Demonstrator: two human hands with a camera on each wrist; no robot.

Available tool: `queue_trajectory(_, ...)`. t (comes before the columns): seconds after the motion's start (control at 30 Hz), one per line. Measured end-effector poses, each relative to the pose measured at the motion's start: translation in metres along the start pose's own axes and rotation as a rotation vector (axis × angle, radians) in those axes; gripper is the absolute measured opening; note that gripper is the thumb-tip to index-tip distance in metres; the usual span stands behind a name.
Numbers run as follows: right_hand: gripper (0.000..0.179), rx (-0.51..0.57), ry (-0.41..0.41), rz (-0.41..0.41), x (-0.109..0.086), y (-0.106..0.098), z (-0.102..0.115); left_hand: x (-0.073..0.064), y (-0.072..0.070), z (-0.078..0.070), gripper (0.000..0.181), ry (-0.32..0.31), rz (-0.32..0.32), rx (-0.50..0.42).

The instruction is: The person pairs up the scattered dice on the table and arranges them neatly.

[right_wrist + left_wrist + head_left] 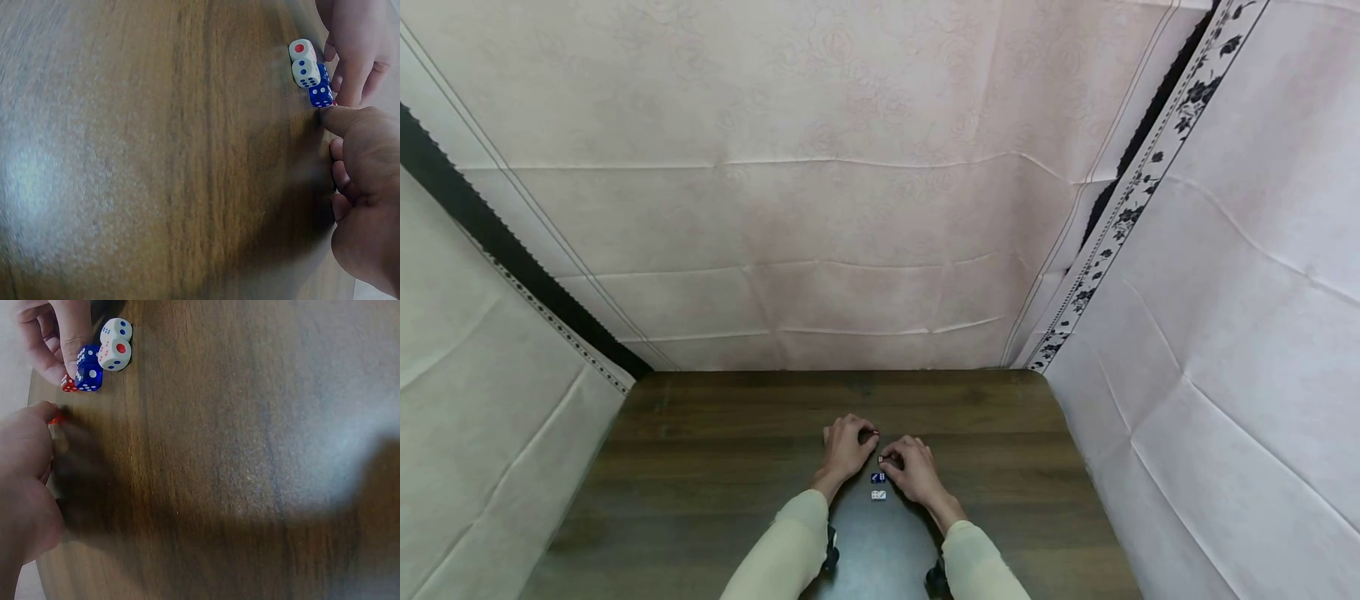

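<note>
Two white dice [115, 354] sit side by side on the table, with two blue dice [89, 376] in a pair right behind them. My right hand [913, 468] pinches a red die [68, 383] between thumb and finger, close beside the blue pair. Farther back and to the left, my left hand [846, 446] pinches another red die [55, 419], mostly covered by the fingertips. In the right wrist view only a sliver of red shows by the right thumb, and the blue dice [321, 95] stand partly behind the white ones.
The brown wood-grain table [715, 467] ends at a straight far edge. Pale cloth [850, 250] hangs behind it, and more cloth flanks both sides. Both forearms in light sleeves [790, 542] reach in from the near side.
</note>
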State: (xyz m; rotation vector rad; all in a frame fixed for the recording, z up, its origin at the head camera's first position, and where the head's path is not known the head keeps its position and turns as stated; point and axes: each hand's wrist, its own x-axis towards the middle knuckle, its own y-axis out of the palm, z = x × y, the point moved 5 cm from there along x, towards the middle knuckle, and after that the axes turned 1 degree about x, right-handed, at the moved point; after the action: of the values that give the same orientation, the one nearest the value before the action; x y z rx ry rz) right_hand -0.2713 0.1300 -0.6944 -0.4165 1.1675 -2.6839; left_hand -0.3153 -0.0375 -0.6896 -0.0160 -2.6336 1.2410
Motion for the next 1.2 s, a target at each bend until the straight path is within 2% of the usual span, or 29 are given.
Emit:
queue_trajectory(0.17, 0.01, -0.003, -0.047, -0.029, -0.002, 0.0, 0.001, 0.001, 0.001, -0.001, 0.006, -0.012, 0.002, 0.011)
queue_trajectory(0.47, 0.01, -0.004, 0.047, 0.036, 0.001, 0.002, -0.002, 0.0, 0.003, 0.0, 0.005, -0.021, -0.004, 0.023)
queue_trajectory(0.77, 0.01, -0.001, 0.039, 0.021, 0.002, 0.001, -0.002, 0.001, 0.003, 0.001, 0.004, -0.014, -0.004, 0.022)
queue_trajectory(1.03, 0.008, -0.013, 0.029, 0.027, 0.002, 0.001, -0.003, -0.005, -0.006, -0.001, 0.005, 0.012, 0.02, -0.031)
queue_trajectory(1.2, 0.009, -0.014, 0.002, 0.004, 0.001, 0.002, -0.003, -0.013, -0.014, 0.0, 0.005, 0.06, 0.059, -0.058)
